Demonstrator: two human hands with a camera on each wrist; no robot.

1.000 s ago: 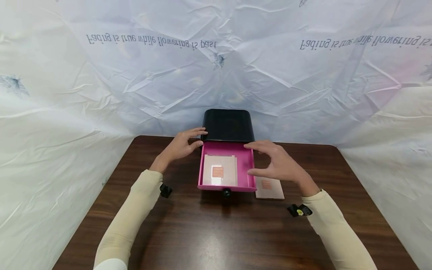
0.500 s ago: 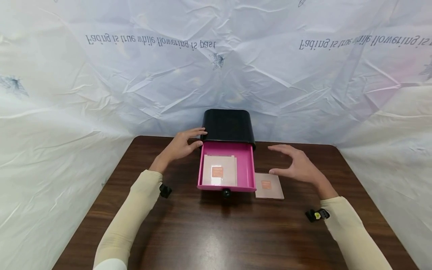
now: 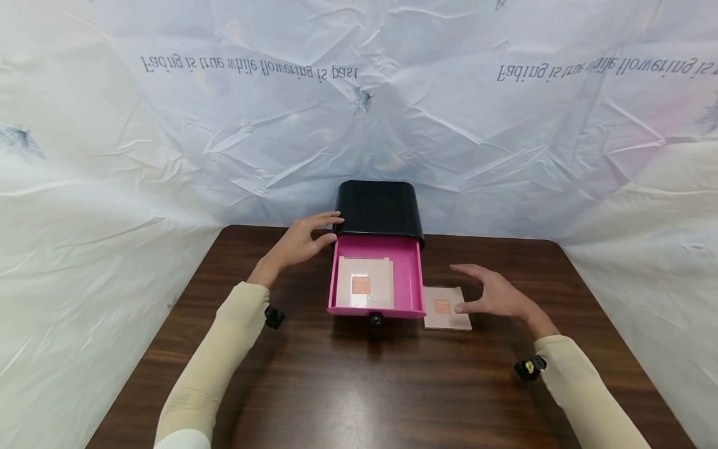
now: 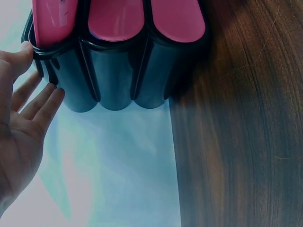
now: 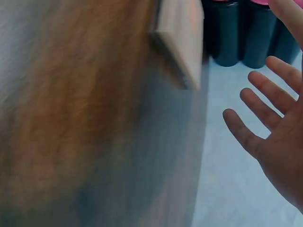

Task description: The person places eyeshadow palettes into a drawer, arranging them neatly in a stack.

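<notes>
A black drawer box [image 3: 378, 209] has its pink top drawer [image 3: 407, 280] pulled out. Inside, on the left, lie stacked pale compacts [image 3: 361, 285] with an orange-pink square. My left hand [image 3: 300, 242] rests against the box's left side; the left wrist view has its thumb at the front rim and its fingers fairly straight along the box [image 4: 111, 75]. Another pale compact [image 3: 441, 305] lies on the table right of the drawer. Over its right edge is my right hand [image 3: 496, 296], fingers spread and holding nothing. Contact between thumb and compact cannot be told.
The dark wooden table [image 3: 353, 386] ends at a white printed sheet [image 3: 258, 137] hung behind and at the sides. A black knob [image 3: 376, 320] sticks out of the drawer's front. Two lower pink drawers [image 4: 177, 21] are pushed in.
My right hand has moved off the drawer's right side, first rightward, then down toward the compact on the table. The left hand stays at the box.
</notes>
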